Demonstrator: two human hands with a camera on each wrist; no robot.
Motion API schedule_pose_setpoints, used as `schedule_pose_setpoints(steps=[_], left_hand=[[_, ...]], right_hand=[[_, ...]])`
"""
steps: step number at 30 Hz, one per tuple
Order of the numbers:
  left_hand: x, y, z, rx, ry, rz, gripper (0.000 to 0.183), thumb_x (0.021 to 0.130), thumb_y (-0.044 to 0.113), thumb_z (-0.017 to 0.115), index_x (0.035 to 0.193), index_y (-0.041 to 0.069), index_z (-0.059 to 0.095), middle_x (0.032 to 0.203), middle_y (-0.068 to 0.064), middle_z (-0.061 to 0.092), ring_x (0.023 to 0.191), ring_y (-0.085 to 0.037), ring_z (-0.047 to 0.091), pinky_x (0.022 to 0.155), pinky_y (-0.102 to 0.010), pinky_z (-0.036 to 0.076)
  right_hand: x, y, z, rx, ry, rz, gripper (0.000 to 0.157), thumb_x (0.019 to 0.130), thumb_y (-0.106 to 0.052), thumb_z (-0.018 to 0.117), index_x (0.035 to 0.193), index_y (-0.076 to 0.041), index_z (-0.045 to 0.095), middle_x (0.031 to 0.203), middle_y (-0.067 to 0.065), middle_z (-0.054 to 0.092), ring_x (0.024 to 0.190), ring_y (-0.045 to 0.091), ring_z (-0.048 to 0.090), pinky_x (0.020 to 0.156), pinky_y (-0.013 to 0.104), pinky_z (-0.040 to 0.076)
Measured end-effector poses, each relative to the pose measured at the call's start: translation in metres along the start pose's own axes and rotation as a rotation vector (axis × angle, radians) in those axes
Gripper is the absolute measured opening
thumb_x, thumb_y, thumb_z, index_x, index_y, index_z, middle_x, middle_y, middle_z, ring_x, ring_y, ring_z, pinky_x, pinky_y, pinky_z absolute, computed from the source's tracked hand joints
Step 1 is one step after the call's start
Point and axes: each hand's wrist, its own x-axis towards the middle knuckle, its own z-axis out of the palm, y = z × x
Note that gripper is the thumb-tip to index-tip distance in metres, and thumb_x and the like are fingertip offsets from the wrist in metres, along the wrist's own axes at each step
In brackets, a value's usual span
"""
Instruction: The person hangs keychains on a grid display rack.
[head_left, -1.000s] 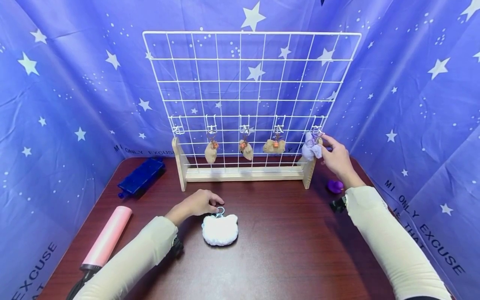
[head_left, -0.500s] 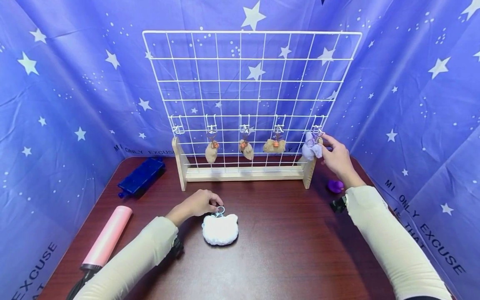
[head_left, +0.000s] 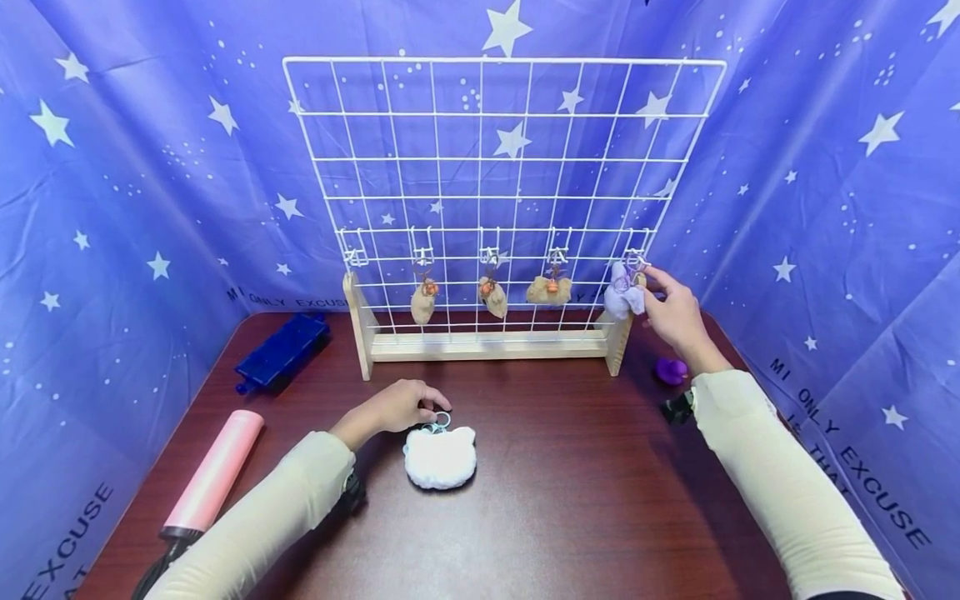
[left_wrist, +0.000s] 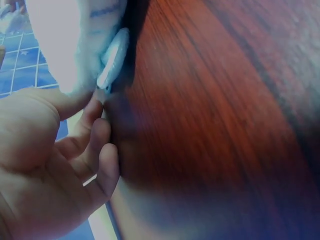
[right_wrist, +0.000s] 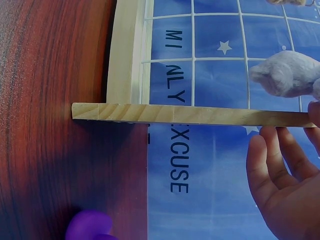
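Note:
A white plush keychain (head_left: 440, 460) lies on the table, its pale blue ring towards the rack. My left hand (head_left: 401, 405) pinches it near the clasp between thumb and index finger; the left wrist view shows the fingertips meeting beside a light blue clip (left_wrist: 114, 59). At the rack's right end hangs a lilac plush keychain (head_left: 622, 298), below a white hook (head_left: 635, 257). My right hand (head_left: 675, 317) holds it near its ring with thumb and index finger, whose tips are partly hidden. In the right wrist view the other fingers (right_wrist: 260, 160) bend loosely beside the wooden upright (right_wrist: 170, 114).
The white wire grid rack (head_left: 480, 158) stands on a wooden base (head_left: 487, 346). Tan plush keychains (head_left: 550, 292) hang from its middle hooks; the leftmost hook (head_left: 355, 257) is bare. A blue case (head_left: 281, 352) and pink pump (head_left: 215, 471) lie left. A purple duck (head_left: 671, 371) sits right.

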Motion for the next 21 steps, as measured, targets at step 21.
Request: schedule_pose_setpoints(steps=[21], left_hand=[[-0.0024, 0.005, -0.0043, -0.018, -0.012, 0.018, 0.019, 0.088, 0.014, 0.079, 0.101, 0.018, 0.066, 0.081, 0.007, 0.064, 0.077, -0.006, 0.057, 0.073, -0.026, 0.046]], right_hand=[[-0.0002, 0.0006, 0.0, -0.004, -0.002, -0.004, 0.053, 0.103, -0.028, 0.052, 0.153, -0.011, 0.047, 0.135, 0.03, 0.061, 0.057, -0.006, 0.059, 0.053, 0.021, 0.056]])
